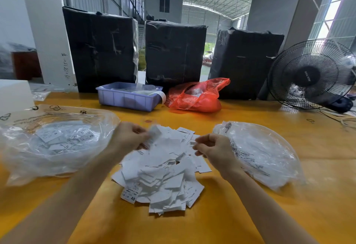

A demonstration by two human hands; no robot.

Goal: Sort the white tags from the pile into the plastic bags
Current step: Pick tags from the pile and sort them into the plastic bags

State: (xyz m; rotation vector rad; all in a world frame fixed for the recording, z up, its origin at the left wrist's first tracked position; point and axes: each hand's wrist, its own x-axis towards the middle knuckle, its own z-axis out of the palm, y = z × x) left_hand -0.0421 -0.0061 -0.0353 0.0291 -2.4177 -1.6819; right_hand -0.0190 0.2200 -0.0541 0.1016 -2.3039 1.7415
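A pile of white tags (163, 174) lies in the middle of the yellow table (250, 215). My left hand (129, 136) hovers over the pile's far left and pinches a blurred white tag (154, 134). My right hand (213, 147) hangs over the pile's right side with curled fingers; whether it holds a tag is unclear. A clear plastic bag (54, 141) with several tags inside lies to the left. A second clear plastic bag (260, 153) lies to the right, beside my right hand.
A lilac plastic bin (127, 97) and a red plastic bag (196, 95) stand behind the pile. Three black-wrapped boxes (173, 51) line the table's far edge. A black fan (312, 74) sits at the far right, with cables near it.
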